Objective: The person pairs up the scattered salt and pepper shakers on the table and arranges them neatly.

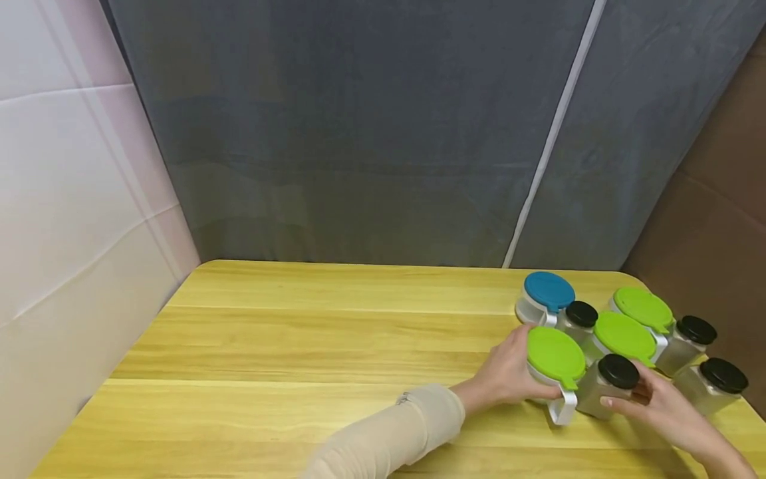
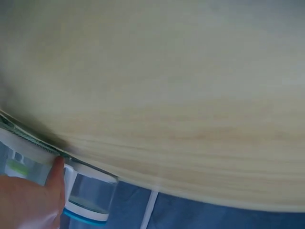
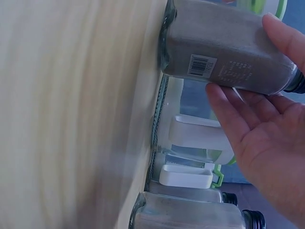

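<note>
My left hand (image 1: 507,370) grips a clear jar with a green lid (image 1: 555,355) and a white handle, the thumb along its near side. Just right of it, my right hand (image 1: 669,407) holds a square glass bottle of grey powder (image 3: 221,45) between thumb and fingers. The bottle's black cap (image 1: 619,370) points up, and a small barcode label (image 3: 201,66) shows on its side in the right wrist view. Most of the left hand's fingers are hidden behind the jar. In the left wrist view, only part of that hand (image 2: 35,202) appears.
Behind the hands stand a blue-lidded jar (image 1: 548,293), a small black-capped bottle (image 1: 579,318) and two more green-lidded jars, one nearer (image 1: 624,334), one farther (image 1: 643,307). Two black-capped bottles (image 1: 709,386) line the right edge of the wooden table (image 1: 287,372). A grey curtain (image 1: 359,133) hangs behind.
</note>
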Action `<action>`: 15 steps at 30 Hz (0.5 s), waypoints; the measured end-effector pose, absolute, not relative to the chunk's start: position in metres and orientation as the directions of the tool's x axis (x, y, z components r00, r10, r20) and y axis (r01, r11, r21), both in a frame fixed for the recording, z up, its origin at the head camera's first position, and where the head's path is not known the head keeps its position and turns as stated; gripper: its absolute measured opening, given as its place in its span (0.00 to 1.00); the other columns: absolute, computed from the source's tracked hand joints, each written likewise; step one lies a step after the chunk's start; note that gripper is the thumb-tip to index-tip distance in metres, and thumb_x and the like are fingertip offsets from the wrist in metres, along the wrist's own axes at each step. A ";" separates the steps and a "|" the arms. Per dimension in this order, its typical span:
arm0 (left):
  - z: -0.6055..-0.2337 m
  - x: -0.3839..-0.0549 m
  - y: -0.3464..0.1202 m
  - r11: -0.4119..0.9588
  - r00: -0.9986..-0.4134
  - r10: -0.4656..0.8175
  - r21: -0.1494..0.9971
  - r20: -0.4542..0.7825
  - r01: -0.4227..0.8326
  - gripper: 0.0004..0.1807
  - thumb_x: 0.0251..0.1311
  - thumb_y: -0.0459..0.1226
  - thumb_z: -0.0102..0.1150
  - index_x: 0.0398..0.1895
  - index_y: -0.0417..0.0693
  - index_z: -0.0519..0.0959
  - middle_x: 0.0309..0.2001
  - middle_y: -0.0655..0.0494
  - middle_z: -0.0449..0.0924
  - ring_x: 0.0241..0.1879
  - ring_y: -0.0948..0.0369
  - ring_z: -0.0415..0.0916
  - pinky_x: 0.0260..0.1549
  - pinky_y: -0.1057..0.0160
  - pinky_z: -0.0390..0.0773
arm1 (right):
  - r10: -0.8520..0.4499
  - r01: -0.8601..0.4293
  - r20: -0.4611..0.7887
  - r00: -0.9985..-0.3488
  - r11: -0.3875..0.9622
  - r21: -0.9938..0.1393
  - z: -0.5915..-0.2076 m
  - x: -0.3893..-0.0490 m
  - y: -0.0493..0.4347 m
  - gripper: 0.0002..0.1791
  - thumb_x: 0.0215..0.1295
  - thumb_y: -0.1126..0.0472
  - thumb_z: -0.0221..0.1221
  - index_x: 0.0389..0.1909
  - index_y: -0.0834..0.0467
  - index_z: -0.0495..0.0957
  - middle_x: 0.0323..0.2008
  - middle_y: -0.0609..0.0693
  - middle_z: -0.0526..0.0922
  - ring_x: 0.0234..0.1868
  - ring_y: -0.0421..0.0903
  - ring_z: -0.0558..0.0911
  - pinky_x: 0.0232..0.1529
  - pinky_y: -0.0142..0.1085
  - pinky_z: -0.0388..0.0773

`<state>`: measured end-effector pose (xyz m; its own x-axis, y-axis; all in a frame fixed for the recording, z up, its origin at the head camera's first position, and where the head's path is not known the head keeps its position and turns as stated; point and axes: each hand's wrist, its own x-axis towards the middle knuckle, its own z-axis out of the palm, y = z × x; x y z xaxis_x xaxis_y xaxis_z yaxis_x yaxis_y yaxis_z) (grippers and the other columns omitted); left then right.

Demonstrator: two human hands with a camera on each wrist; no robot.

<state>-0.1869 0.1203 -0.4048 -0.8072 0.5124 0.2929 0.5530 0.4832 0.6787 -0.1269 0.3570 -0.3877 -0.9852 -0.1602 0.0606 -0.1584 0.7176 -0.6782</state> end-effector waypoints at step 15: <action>-0.395 -0.188 0.074 0.394 -0.764 0.567 0.714 0.308 0.579 0.48 0.34 0.49 0.69 0.61 0.50 0.55 0.49 0.65 0.65 0.44 0.71 0.65 0.42 0.71 0.66 | -0.171 -0.195 0.102 -0.980 0.728 -0.657 -0.373 -0.125 0.353 0.30 0.52 0.62 0.62 0.54 0.69 0.62 0.44 0.61 0.74 0.36 0.30 0.74 0.31 0.30 0.73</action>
